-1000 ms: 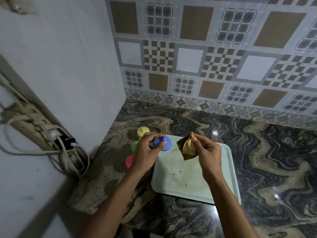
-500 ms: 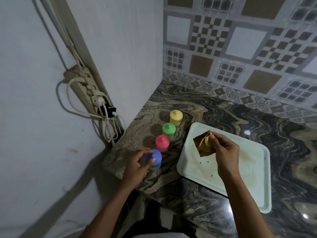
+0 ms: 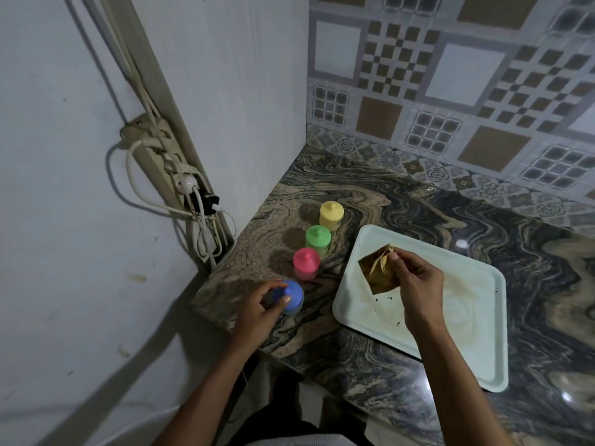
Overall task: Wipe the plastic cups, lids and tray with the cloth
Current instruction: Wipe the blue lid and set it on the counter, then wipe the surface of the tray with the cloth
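at lower centre of the frame, gripping the lidded blue cup [image 3: 291,299] with the left hand [image 3: 254,313], fingers curled round its lid, down on the marbled counter [image 3: 450,214] near the front edge. right of centre, pinching the bunched brown cloth [image 3: 378,272] with the right hand [image 3: 418,288], over the pale, stained tray [image 3: 467,333]. up from the blue cup, in a row left of the tray: pink cup [image 3: 306,263], green cup [image 3: 318,241], yellow cup [image 3: 330,215], all lidded. at upper left, on the wall, a power strip [image 3: 161,156].

head-worn view, looking down, counter [image 3: 402,201] near
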